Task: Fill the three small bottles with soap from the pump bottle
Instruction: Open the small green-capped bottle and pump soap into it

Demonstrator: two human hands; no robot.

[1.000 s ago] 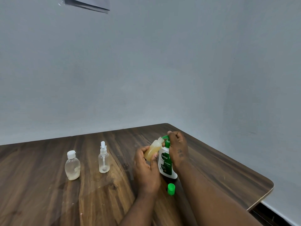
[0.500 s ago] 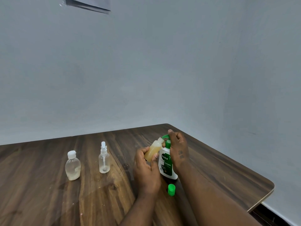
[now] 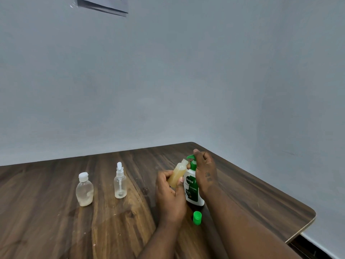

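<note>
While left hand [image 3: 169,195] grips small uncapped bottle [image 3: 177,173], tilted, mouth up against green pump spout, right hand [image 3: 204,171] curls round pump bottle [image 3: 193,186], one finger on pump head. Yellowish liquid fills most of held bottle. Pump bottle stands on table [image 3: 261,199], right of centre. Green cap [image 3: 197,218] just in front of it. White-capped bottle [image 3: 84,189] and spray bottle [image 3: 120,182] upright well to left, apart, nearly empty.

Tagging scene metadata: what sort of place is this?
Probably a bare indoor room set up for recording, though that is a guess. It shows a wood-grain table in a corner of plain pale walls, a printed sheet stuck high up, and a Dettol pump bottle on the table.
</note>
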